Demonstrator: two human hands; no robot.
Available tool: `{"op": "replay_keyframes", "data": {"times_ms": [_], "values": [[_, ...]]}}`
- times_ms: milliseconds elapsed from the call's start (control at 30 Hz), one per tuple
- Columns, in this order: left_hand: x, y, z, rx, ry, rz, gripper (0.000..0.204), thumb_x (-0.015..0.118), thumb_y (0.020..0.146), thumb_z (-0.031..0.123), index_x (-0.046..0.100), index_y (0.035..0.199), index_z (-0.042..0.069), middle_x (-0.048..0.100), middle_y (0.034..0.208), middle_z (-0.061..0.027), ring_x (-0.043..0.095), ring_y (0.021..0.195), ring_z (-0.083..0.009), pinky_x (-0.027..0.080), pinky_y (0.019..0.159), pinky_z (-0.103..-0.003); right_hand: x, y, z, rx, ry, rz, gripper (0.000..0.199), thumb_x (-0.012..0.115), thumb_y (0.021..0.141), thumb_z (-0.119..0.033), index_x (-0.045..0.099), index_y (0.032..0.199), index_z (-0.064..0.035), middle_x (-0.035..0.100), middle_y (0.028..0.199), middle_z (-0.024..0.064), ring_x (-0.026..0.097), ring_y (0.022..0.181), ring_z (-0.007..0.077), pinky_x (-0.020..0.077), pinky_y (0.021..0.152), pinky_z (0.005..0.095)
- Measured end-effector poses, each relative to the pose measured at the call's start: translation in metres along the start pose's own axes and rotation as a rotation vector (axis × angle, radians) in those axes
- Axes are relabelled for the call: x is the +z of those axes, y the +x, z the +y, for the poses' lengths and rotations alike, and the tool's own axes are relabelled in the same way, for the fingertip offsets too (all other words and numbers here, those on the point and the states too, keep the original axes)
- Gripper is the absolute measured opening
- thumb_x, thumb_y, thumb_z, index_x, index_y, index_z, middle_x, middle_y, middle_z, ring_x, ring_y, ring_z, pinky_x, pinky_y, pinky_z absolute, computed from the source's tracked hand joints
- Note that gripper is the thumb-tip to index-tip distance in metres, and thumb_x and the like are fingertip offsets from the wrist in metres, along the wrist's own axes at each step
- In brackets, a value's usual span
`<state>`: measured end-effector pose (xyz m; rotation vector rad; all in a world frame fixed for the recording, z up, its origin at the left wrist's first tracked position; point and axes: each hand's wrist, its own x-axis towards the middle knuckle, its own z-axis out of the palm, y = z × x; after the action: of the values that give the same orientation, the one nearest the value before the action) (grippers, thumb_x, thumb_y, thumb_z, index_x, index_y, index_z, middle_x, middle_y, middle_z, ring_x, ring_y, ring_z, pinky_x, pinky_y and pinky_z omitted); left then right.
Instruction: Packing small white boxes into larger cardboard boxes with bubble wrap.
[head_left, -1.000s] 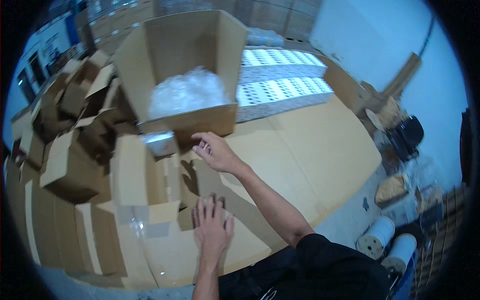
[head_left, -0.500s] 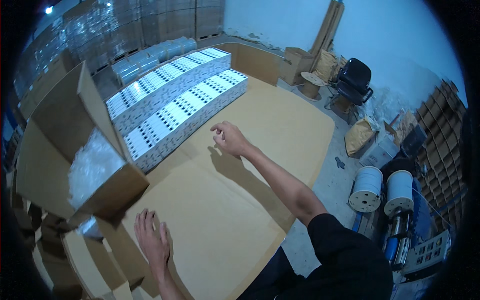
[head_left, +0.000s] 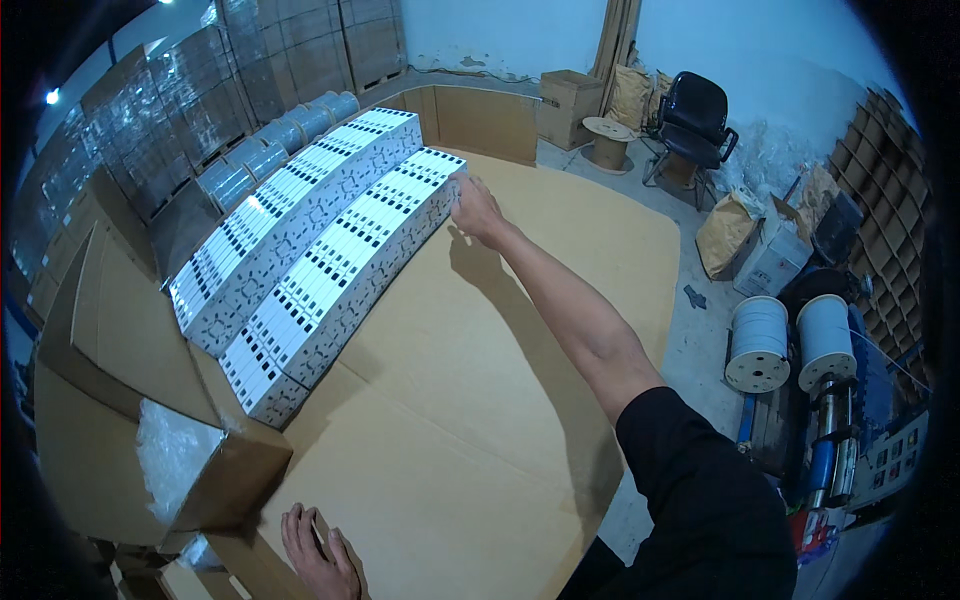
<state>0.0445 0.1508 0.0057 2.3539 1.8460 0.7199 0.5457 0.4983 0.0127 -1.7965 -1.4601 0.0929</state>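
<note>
Two long rows of slim white pieces with dark square marks, a near row and a far row, stand side by side on a brown cardboard sheet. Their sides have a grey and dark pattern. My right hand is at the far right end of the near row, its fingers curled against the end piece; whether they grip anything is hidden. Close to the sheet's left edge, my left hand lies low with fingers extended and nothing in it, partly cut off by the lower edge.
At left stands an open carton with clear plastic film inside. Wrapped rolls lie behind the rows. To the right, on the floor, are a black chair, an empty spool, white cable reels and paper sacks.
My right hand has moved forward from above the sheet to the near row's far end. My left hand sits lower in view, and the whole view has shifted.
</note>
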Motion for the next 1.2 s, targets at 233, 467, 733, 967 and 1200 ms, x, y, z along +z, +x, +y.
{"op": "replay_keyframes", "data": {"times_ms": [233,467,733,967,1200], "values": [[0.000,-0.002,-0.001,-0.058,-0.012,-0.031,0.038,0.056,0.103,0.023,0.059,0.133,0.000,0.054,0.144,-0.0215,0.044,0.138,-0.0407,0.036,0.115,-0.049,0.009,0.026,0.004,0.049,-0.071,-0.018,0.061,0.064,0.087,-0.008,0.047,0.144,-0.0208,0.044,0.138,0.0220,0.056,0.122,0.0434,0.0495,0.103,0.0531],[0.000,0.001,0.003,-0.077,0.020,-0.046,0.039,0.054,0.104,0.025,0.059,0.135,0.001,0.053,0.145,-0.0211,0.045,0.139,-0.0394,0.035,0.116,-0.049,0.021,0.042,0.043,0.044,-0.049,0.188,0.060,0.067,0.080,0.004,0.047,0.133,-0.0170,0.044,0.133,0.0249,0.058,0.115,0.0492,0.0513,0.097,0.0518],[0.000,0.000,0.005,-0.080,-0.009,-0.051,0.040,0.053,0.105,0.026,0.058,0.135,0.000,0.052,0.146,-0.0211,0.045,0.138,-0.0399,0.036,0.115,-0.048,0.011,0.030,0.068,-0.077,0.007,0.204,0.045,0.060,0.080,0.010,0.060,0.119,-0.0107,0.051,0.117,0.0214,0.056,0.109,0.0412,0.0482,0.098,0.0458],[0.007,-0.008,-0.006,-0.064,-0.018,-0.014,0.043,0.054,0.105,0.027,0.056,0.137,0.000,0.050,0.147,-0.0231,0.043,0.139,-0.0421,0.035,0.116,-0.049,-0.018,-0.009,0.043,-0.103,-0.015,0.147,0.034,0.069,0.081,0.000,0.065,0.114,-0.0106,0.053,0.115,0.0179,0.055,0.111,0.0376,0.0488,0.098,0.0434],[0.017,-0.013,-0.010,-0.176,-0.140,0.064,0.035,0.061,0.094,0.007,0.059,0.129,0.001,0.053,0.144,-0.0186,0.042,0.140,-0.0402,0.034,0.117,-0.051,-0.038,-0.102,-0.028,-0.089,0.041,0.097,0.034,0.072,0.084,-0.005,0.065,0.117,-0.0096,0.055,0.112,0.0178,0.057,0.109,0.0368,0.0492,0.097,0.0444]]}}
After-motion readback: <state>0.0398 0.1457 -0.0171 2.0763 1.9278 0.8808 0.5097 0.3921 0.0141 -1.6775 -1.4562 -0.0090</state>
